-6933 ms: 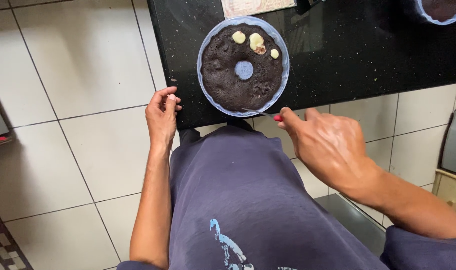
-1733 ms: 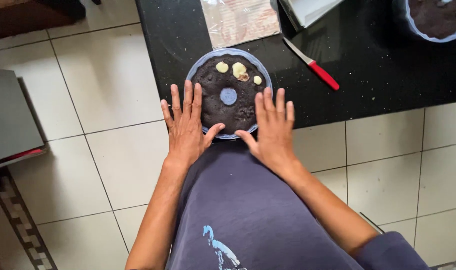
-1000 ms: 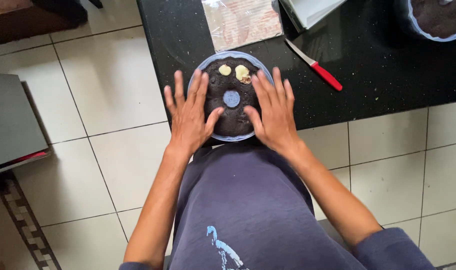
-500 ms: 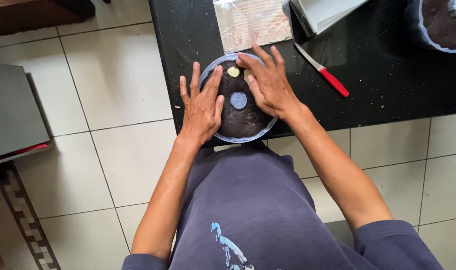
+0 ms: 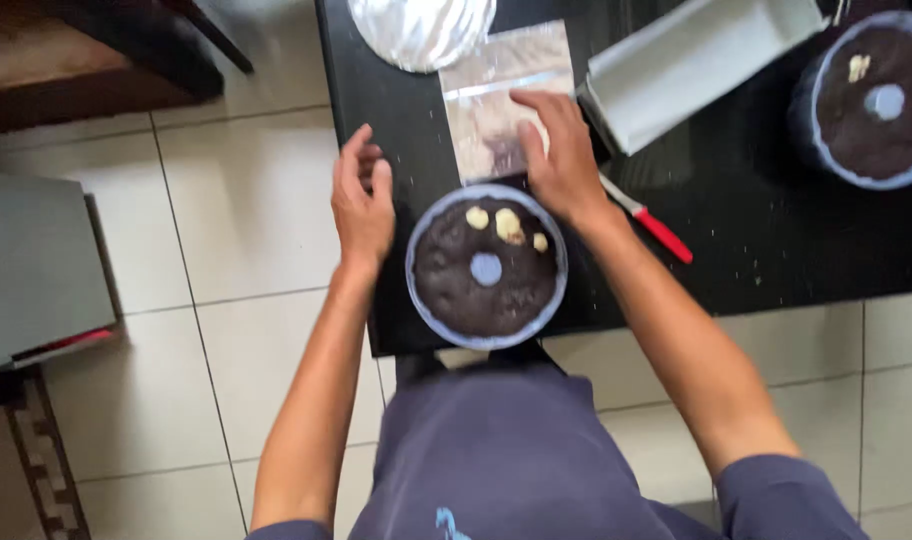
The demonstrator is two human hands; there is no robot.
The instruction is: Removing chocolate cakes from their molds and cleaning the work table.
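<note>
Now: black table (image 5: pixel 776 240) over pale tiled floor (image 5: pixel 236 200).
Right hand (image 5: pixel 561 160) flat, fingers spread on clear bag (image 5: pixel 496 100); left hand (image 5: pixel 364 205) loosely open, empty, beside cake tub (image 5: pixel 486 268).

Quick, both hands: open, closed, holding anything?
Left hand: open, empty, beside the round cake tub.
Right hand: open, flat on the clear plastic bag.

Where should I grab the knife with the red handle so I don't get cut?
Probably by the red handle, coming from the right. The knife lies flat on the black table, its blade end tucked under the right hand, while the handle end points out free toward the table's front edge.
</note>
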